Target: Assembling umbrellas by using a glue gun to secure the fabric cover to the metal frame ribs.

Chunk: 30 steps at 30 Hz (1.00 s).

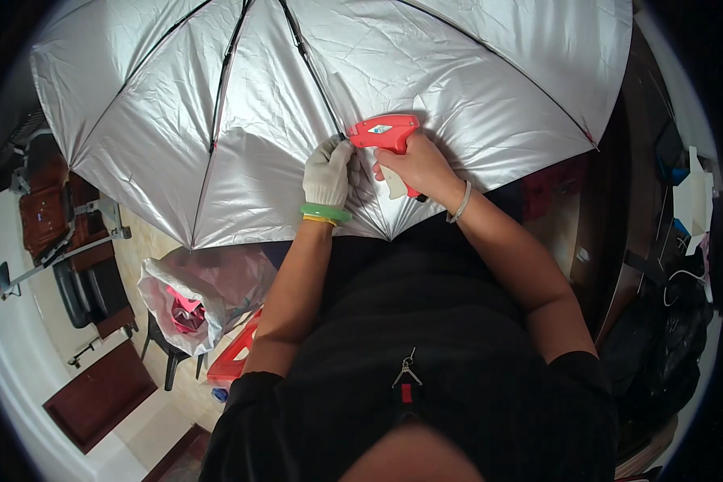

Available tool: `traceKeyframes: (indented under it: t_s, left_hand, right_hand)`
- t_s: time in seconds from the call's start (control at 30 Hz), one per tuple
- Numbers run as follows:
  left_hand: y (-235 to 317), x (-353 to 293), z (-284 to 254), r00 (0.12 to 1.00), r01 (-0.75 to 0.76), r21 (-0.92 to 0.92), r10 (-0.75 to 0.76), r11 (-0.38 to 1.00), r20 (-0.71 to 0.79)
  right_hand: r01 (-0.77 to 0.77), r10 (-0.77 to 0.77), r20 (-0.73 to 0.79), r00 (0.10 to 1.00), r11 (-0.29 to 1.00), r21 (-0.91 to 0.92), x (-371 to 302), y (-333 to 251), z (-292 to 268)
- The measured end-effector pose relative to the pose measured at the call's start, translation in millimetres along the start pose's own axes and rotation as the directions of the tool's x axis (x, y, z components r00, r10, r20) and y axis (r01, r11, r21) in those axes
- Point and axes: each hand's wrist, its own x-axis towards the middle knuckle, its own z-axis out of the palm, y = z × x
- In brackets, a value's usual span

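Observation:
Spread open over my lap is a silver-lined umbrella (426,72), its inside facing me and its dark ribs (317,68) running toward the rim. My left hand (328,171), in a white knit glove, pinches a rib and the fabric beside it. In my bare right hand (419,166) is a red tagging gun (386,131) with a white trigger. The gun's tip points left and meets the rib just by my left fingertips. Whatever lies right under the tip is too small to make out.
At the lower left stands a plastic bag (181,309) with pink material inside, on a dark stool (171,361). A red plastic crate or basket (237,353) is beside it. Brown bags (46,217) sit farther left. On the right are black plastic bags (651,345) and a white box (693,193).

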Motion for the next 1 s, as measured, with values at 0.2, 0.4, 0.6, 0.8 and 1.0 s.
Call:
traceKeyframes:
  t_s: [0.2,0.4,0.6,0.8,1.0]
  left_hand:
    - [2.9,-1.6,2.1,1.0,-0.007,0.01,0.006,1.0,0.013]
    - [0.7,-0.1,-0.3,0.999,-0.014,-0.022,0.015,1.0,0.036]
    - [-2.7,2.4,-1.1,0.994,-0.023,-0.097,0.033,0.995,0.103]
    - [-2.4,2.3,-1.4,0.995,-0.012,-0.106,0.023,0.994,0.1]
    - [-3.0,2.7,-3.8,0.993,-0.011,-0.105,0.023,0.994,0.12]
  right_hand:
    - [-0.041,0.035,0.071,0.997,0.995,0.086,-0.9,-6.8,-1.4]
    - [-0.02,0.014,0.034,0.999,0.986,0.168,-3.1,-2.6,0.9]
    - [-0.049,0.043,0.046,0.998,0.99,0.136,-2.1,-3.9,1.2]
    - [-0.045,0.038,0.045,0.998,0.988,0.146,-1.6,-4.1,2.2]
    - [-0.041,0.038,0.025,0.999,0.992,0.123,-3.6,-7.1,3.4]
